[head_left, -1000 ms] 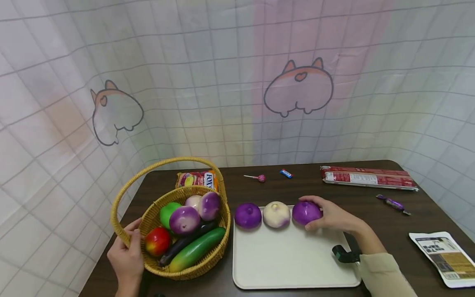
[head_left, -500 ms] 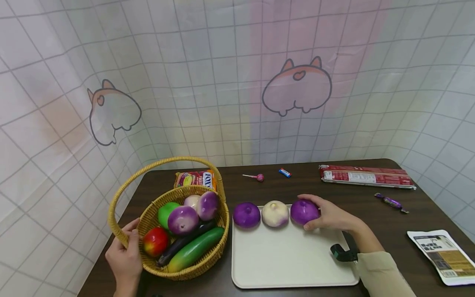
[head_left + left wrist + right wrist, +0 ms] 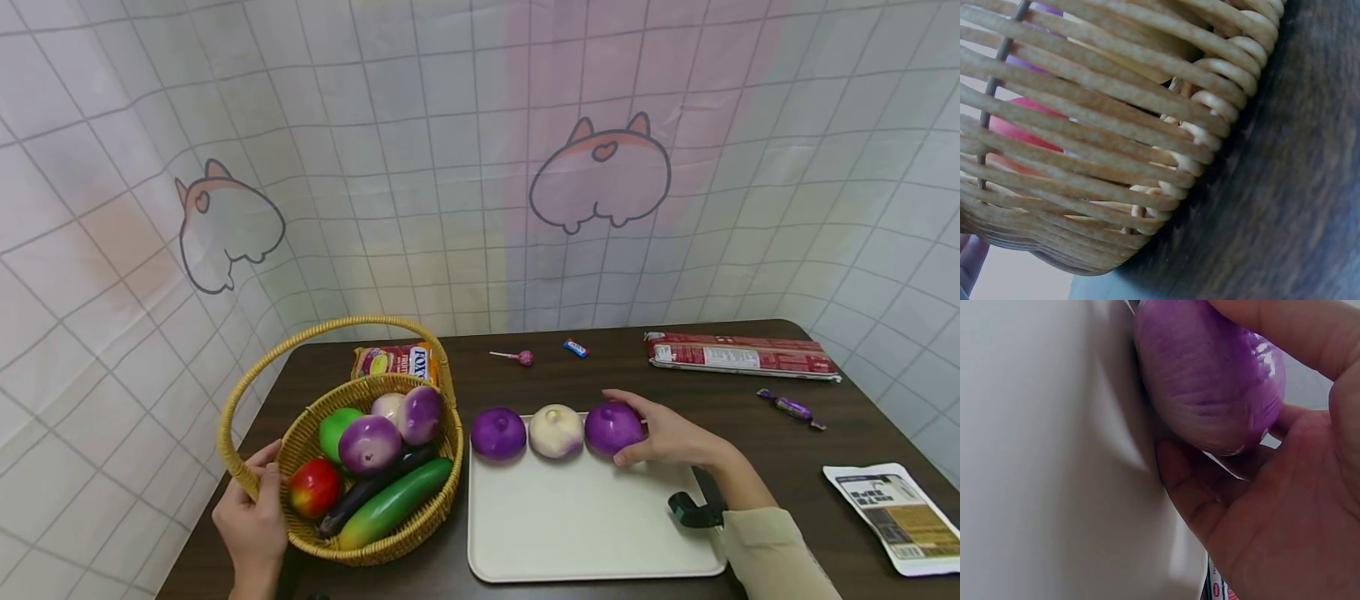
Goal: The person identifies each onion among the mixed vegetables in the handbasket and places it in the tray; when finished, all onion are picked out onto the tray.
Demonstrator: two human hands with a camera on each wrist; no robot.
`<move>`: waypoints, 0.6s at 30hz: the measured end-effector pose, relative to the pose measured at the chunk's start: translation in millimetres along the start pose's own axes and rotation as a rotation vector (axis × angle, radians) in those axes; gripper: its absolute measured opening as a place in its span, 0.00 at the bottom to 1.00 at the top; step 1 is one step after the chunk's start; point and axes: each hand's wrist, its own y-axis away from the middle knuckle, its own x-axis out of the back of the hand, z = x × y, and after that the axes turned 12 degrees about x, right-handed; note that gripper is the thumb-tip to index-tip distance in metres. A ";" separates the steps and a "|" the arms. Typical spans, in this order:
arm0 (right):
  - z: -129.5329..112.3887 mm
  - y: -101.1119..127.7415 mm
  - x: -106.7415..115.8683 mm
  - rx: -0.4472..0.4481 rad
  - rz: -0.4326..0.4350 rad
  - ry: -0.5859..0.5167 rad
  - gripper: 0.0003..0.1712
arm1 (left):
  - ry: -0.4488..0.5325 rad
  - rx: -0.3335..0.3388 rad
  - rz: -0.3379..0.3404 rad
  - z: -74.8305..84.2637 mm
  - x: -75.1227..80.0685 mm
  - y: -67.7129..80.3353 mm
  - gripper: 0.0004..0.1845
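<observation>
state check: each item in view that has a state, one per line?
right hand: grip curled round the rightmost purple onion, onion resting on the tray
left hand: grips the basket rim
middle pale onion: on tray, untouched
left purple onion: on tray edge, untouched
basket: upright, filled with produce
lollipop: lying on the table, wrapped

Bright, even light; fisheye-bent edges; soft, blurry wrist close-ups.

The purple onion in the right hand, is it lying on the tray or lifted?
On the tray: the purple onion rests at the tray far edge, right hand curled round it.
</observation>
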 end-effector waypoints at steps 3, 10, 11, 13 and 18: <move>0.0 -0.1 0.7 0.003 -0.004 -0.002 0.57 | -0.001 -0.004 -0.001 0.1 0.2 -0.3 0.11; -1.7 1.3 5.5 0.015 -0.030 0.016 0.56 | -0.001 -0.007 0.001 -0.5 -0.6 -0.2 0.12; -3.4 1.6 6.4 0.019 -0.033 0.013 0.56 | -0.002 -0.007 0.001 -0.5 -0.6 -0.2 0.12; -7.6 2.5 8.2 0.026 -0.033 0.014 0.55 | -0.003 -0.007 0.001 -0.3 -0.5 -0.3 0.12; -22.7 4.6 12.3 0.068 -0.004 0.101 0.49 | -0.007 -0.007 0.006 -0.6 -0.4 -0.5 0.12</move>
